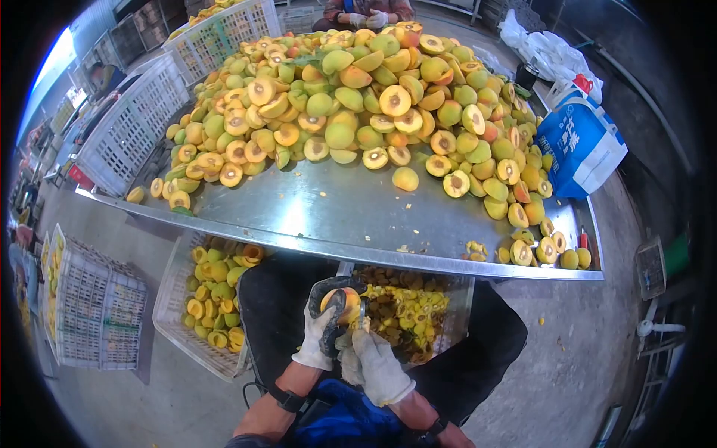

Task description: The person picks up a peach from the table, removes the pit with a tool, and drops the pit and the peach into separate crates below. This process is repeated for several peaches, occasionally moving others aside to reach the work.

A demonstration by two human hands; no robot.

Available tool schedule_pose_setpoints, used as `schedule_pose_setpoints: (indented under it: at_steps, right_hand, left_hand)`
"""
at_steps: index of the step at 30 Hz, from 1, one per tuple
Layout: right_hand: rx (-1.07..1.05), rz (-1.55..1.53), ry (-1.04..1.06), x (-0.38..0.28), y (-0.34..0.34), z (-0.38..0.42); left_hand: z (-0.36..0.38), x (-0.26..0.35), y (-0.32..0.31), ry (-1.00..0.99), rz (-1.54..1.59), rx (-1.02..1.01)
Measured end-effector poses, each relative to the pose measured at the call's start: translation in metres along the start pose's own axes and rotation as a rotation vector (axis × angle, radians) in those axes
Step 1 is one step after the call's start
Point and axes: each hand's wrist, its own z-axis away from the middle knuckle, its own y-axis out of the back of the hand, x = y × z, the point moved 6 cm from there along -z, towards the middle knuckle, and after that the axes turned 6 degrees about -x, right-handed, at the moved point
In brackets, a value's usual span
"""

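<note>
My left hand (320, 328), in a white glove with dark palm coating, is closed around a halved peach (346, 305) above my lap. Against the fruit's right side is a small metal-ended tool (364, 309), gripped in my right hand (379, 367), also gloved; the fingers hide its handle. Both hands are close together, just short of the steel table's front edge (351, 257). Below and beyond them, a crate (461, 313) holds yellow peach scraps and brown pits (407, 317).
Halved peaches (340, 127) are heaped on the table. Left of my legs stands a crate of peach halves (216, 299), with stacked crates (101, 306) farther left. A blue bag (575, 145) rests at the table's right side. Across the table sits a person with gloved hands (366, 19).
</note>
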Motion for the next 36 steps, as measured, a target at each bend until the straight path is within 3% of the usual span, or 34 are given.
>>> schedule_pose_setpoints:
  at_steps: [5,9,15,18,20,22,24,26,28,30,32,34,36]
  right_hand:
    - [0.015,-0.019,-0.021,0.010,0.004,-0.005]
    - [0.071,0.052,-0.008,0.019,0.009,-0.010]
    - [0.102,0.555,0.300,0.014,0.019,-0.017]
    - [0.129,0.759,0.320,0.021,0.031,-0.023]
    - [0.142,0.866,0.578,0.009,0.022,-0.017]
    - [0.123,0.733,0.521,0.006,0.021,-0.017]
    - [0.076,0.356,0.151,0.019,0.024,-0.016]
    - [-0.012,0.508,0.386,0.025,0.028,-0.023]
    - [-0.038,0.434,0.332,0.027,0.029,-0.023]
    - [-0.004,0.135,-0.014,0.019,0.019,-0.010]
    - [-0.046,0.126,-0.092,0.008,0.015,-0.005]
    - [-0.083,0.108,-0.141,0.006,0.018,-0.001]
    - [-0.124,0.087,-0.164,0.006,0.019,0.001]
  left_hand:
    - [0.001,-0.002,0.001,-0.089,-0.128,-0.041]
    - [0.002,-0.010,0.007,0.024,0.004,0.013]
    - [-0.003,-0.017,0.010,0.096,-0.026,0.033]
    - [-0.003,-0.014,0.008,0.062,-0.084,-0.006]
    - [-0.003,-0.009,0.004,-0.030,-0.162,-0.068]
    - [-0.001,-0.004,-0.003,-0.050,-0.206,-0.083]
    - [-0.002,-0.002,-0.006,-0.058,-0.226,-0.108]
    - [-0.004,-0.001,-0.007,-0.061,-0.219,-0.137]
    - [-0.004,-0.001,-0.007,0.019,-0.216,-0.173]
    - [-0.006,-0.003,-0.004,0.090,-0.237,-0.214]
    - [-0.011,-0.005,0.002,0.149,-0.281,-0.255]
    - [-0.012,-0.001,-0.002,0.247,-0.056,-0.324]
    - [-0.013,0.002,-0.005,0.261,-0.020,-0.361]
